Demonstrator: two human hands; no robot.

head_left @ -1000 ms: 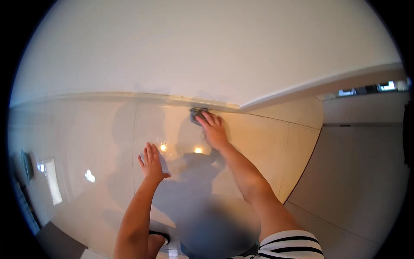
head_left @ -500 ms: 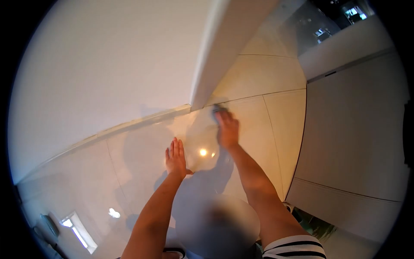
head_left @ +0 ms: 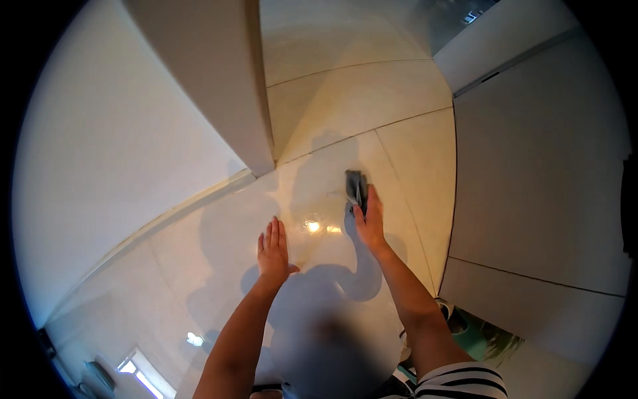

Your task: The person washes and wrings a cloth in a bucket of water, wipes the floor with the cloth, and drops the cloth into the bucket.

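Observation:
My left hand [head_left: 273, 253] lies flat on the shiny pale tiled floor [head_left: 415, 166], fingers stretched forward and thumb out to the side. To its right and a little farther forward, my right hand [head_left: 373, 219] grips a dark grey cloth [head_left: 356, 187], which looks bunched and folded. The cloth is at the floor, though I cannot tell how much of it touches the tile. A blurred pale round shape [head_left: 332, 356] covers the view between my forearms.
A white wall [head_left: 133, 120] with a skirting board [head_left: 193, 199] ends at a corner ahead on the left. Grey cabinet panels [head_left: 538, 193] stand on the right. Below them are a green item [head_left: 472, 342] and what look like shoes. Lamp light glints between my hands.
My right hand has drawn the cloth back from near the wall corner, and more of the cloth shows. My left hand stays flat on the floor. The view has shifted somewhat to the right.

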